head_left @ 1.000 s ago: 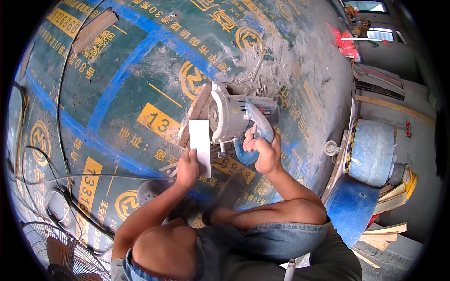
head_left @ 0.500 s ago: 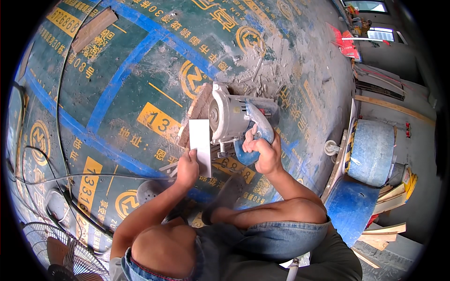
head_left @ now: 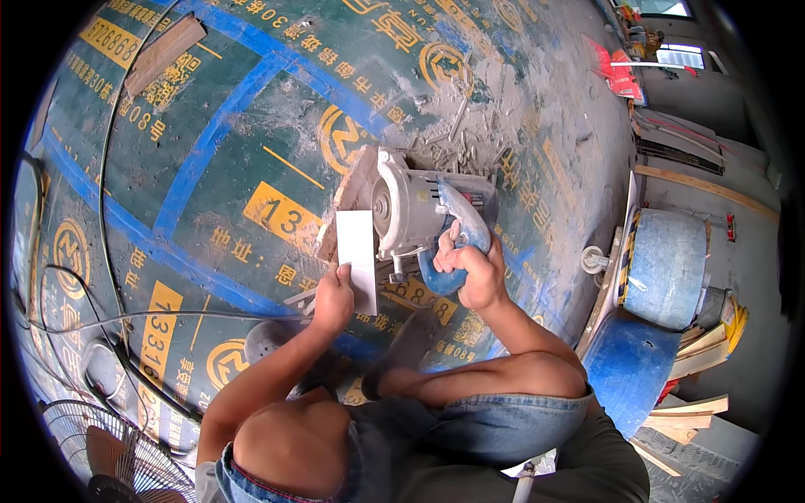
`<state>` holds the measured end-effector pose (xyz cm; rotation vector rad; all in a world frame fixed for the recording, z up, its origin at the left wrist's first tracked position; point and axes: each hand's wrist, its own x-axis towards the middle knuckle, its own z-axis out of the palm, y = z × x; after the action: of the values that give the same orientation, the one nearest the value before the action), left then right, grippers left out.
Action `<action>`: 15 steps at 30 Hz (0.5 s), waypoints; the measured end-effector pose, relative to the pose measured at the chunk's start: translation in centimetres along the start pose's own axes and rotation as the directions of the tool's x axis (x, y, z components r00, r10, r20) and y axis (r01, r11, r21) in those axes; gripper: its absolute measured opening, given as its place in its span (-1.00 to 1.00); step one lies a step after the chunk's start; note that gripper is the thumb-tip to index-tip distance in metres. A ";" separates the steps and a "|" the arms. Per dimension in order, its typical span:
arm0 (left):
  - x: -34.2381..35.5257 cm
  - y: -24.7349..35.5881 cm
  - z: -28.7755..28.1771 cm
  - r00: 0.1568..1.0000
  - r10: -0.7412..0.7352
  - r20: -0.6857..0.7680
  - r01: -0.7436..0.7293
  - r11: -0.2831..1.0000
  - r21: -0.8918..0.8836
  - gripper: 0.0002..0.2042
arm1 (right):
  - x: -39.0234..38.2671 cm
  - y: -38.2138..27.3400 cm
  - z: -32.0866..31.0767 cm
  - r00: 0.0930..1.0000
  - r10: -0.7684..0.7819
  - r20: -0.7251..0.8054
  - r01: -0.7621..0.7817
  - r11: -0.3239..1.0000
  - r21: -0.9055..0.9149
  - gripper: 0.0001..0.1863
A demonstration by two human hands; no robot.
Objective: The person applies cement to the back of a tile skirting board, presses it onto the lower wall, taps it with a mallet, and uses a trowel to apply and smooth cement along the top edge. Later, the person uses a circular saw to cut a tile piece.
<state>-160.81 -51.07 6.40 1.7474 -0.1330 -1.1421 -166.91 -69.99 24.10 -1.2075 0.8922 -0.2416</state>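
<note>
Head view showed the left grip (head_left: 334,295) clamped on a flat white strip (head_left: 355,239), thumb pressed down near its left edge, while the right grip (head_left: 480,275) was closed around the blue handle (head_left: 470,220) of a handheld power saw (head_left: 411,210). Holding the strip to the saw for a cut looked like the step in hand; the blade was hidden, so whether it was turning could not be told. The next move seemed to call for a steady, straight feed, with the left fingers kept well clear. The strip was just left of the saw, its far end over a rough-edged wooden board (head_left: 350,186). It was a narrow rectangle with straight sides, bright white at the far end and slightly greyer nearer, with no visible chips. Pale slivers (head_left: 458,123) littered the green printed floor (head_left: 193,243) beyond.
</note>
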 end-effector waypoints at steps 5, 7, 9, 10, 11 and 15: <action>-0.1 0.1 0.0 1.000 -0.009 0.001 0.009 1.000 0.002 -0.60 | -0.2 -0.1 0.0 1.000 0.028 -0.010 -0.028 1.000 -0.001 -0.71; -0.1 0.3 -0.1 1.000 -0.010 0.000 0.010 1.000 -0.004 -0.60 | -0.3 -0.2 0.0 0.999 0.037 -0.007 -0.037 0.999 0.012 -0.71; -0.1 0.3 -0.1 1.000 0.001 -0.002 -0.001 1.000 0.018 -0.60 | -0.4 -0.2 0.0 0.999 0.049 -0.014 -0.049 0.998 0.026 -0.71; -0.1 0.3 -0.1 1.000 0.006 -0.002 -0.006 1.000 0.029 -0.60 | -0.4 -0.3 0.1 0.998 0.054 -0.016 -0.053 0.998 0.028 -0.71; -0.1 0.3 -0.1 1.000 0.010 -0.005 -0.010 1.000 0.021 -0.60 | -0.5 -0.3 0.1 0.998 0.058 -0.023 -0.057 0.998 0.030 -0.71; 0.0 0.0 0.1 1.000 -0.004 -0.003 0.004 1.000 0.025 -0.61 | -0.6 -0.2 0.0 0.999 0.047 -0.013 -0.046 0.999 0.005 -0.71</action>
<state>-160.86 -51.10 6.35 1.7718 -0.1433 -1.1452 -167.21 -69.69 24.59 -1.1804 0.9293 -0.2142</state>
